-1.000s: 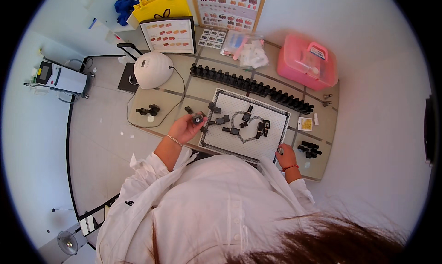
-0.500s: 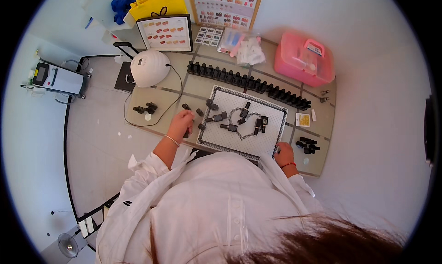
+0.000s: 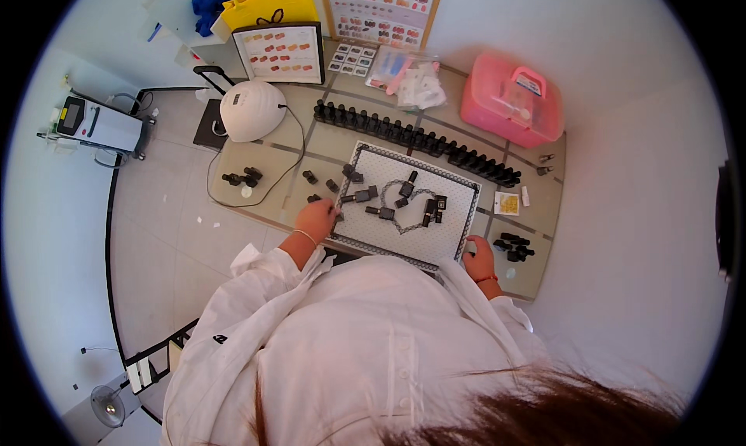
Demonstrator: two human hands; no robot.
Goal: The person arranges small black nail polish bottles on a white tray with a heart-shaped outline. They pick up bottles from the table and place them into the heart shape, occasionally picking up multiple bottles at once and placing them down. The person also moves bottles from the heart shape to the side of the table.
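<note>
A white patterned mat with a black lacy border (image 3: 420, 252) lies on the table before me. On it, several black nail polish bottles (image 3: 385, 212) lie around a heart-shaped chain outline (image 3: 401, 230). My left hand (image 3: 317, 219) is at the mat's left edge, its fingertips closed at a small black nail polish bottle (image 3: 339, 216), partly hidden by them. Just beyond that hand is another black bottle (image 3: 313, 199), with two more (image 3: 309, 177) farther off. Beside the mat's lower right corner rests my right hand (image 3: 480, 259), thumb and forefinger apart, with nothing visible between them.
A long row of black bottles (image 3: 416, 137) spans the table behind the mat. A white nail lamp (image 3: 252, 112) with a cord stands back left, a pink case (image 3: 513, 100) back right. Bottle clusters (image 3: 243, 177) flank the mat. Colour charts (image 3: 280, 54) stand behind.
My left hand has moved right to the mat's edge. The bottle it had under its fingers now stands on the table beyond it. The right hand's fingers have parted slightly.
</note>
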